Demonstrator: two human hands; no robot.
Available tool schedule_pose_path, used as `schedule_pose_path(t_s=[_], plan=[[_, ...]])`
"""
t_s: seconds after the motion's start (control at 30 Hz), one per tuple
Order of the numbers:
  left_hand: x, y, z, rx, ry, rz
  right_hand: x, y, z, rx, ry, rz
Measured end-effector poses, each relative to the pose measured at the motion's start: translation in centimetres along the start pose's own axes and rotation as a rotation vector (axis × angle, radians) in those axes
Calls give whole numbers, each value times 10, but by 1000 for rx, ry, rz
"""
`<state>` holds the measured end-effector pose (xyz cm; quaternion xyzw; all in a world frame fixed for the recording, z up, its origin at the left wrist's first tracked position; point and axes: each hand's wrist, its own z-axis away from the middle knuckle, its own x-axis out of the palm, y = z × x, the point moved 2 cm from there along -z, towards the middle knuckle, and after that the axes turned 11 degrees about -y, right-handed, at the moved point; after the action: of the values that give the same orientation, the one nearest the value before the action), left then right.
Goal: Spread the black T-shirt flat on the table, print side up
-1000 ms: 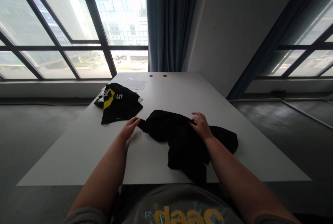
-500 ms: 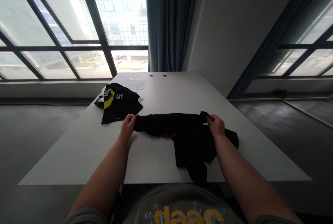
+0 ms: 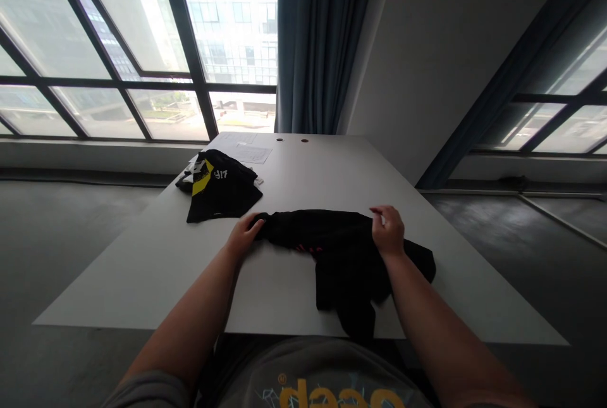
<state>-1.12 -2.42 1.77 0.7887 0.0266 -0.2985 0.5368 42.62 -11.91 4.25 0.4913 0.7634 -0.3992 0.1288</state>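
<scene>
A black T-shirt [image 3: 332,237] with small red print lies partly folded across the near part of the white table [image 3: 156,269]. My left hand [image 3: 244,234] is closed on its left end, which bunches up under the fingers. At the upper right of the cloth is my right hand [image 3: 389,229], fingertips just above the fabric and apart, holding nothing that I can see. Loose parts of the shirt spread out below and to the right of this hand, and one flap reaches the table's front edge.
A second black garment [image 3: 227,190] with yellow and white print lies heaped at the left, over whitish cloth. Paper sheets [image 3: 253,154] are behind it, near two round holes in the tabletop. A blue curtain [image 3: 317,47] and windows stand beyond.
My right hand has let go of the shirt's upper right corner, which has dropped flat. My left hand has shifted slightly right, bunching its end. The view has turned slightly.
</scene>
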Motion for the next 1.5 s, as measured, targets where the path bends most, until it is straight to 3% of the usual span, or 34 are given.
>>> schedule_pose_path(t_s=[0.13, 0.23, 0.37, 0.53, 0.7, 0.87, 1.07, 1.23, 1.4, 1.5], plan=[[7, 6, -1, 91, -130, -56, 42, -69, -14, -258, -434, -116], [11, 11, -1, 163, -208, -106, 82, -107, -22, -350, -643, -188], [15, 19, 2, 222, -293, -305, 128, -129, -30, -405, -768, -234], [21, 24, 6, 245, -349, -524, 158, -116, -25, -380, -766, -254], [32, 14, 0, 176, -302, -598, 156, -94, -13, -273, -665, -262], [40, 14, -5, 124, -246, -689, 142, -92, -4, -300, -585, -276], [33, 18, -2, 123, -187, -694, 127, -65, -4, -232, -502, -204], [28, 14, -3, 201, -290, -484, 121, -36, -8, -180, -597, -135], [31, 16, 0, -33, -237, -523, 115, -31, -7, -224, -667, -100], [34, 20, 4, -51, -225, -492, 112, -34, -7, -237, -683, -83]])
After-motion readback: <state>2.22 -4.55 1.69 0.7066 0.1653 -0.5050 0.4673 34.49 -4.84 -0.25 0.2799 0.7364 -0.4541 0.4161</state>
